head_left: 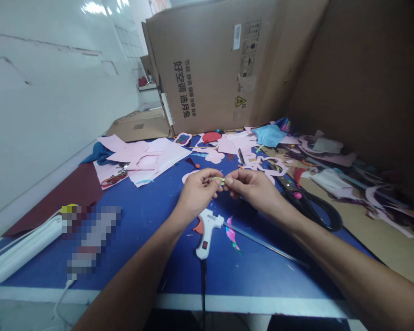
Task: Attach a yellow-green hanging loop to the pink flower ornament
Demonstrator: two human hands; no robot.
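Between the fingertips of both hands is a small yellow-green strip [218,179], mostly covered by the fingers; its material is too small to tell. My left hand [199,189] pinches one end of it, and my right hand [251,185] pinches the other. Just below the hands lies a white glue gun [206,232] with a clear glue stick [265,244] reaching out of its back toward the right. Beside it rests a small pink and green piece [231,233]. Black-handled scissors [312,207] lie to the right, near my right forearm.
Pink paper sheets [152,158] and cut-out shapes [215,156] cover the back of the blue table [134,248]. A blue cloth piece [269,134] and scraps [334,181] lie at right. A white power strip [27,248] lies at left. Large cardboard [214,59] stands behind.
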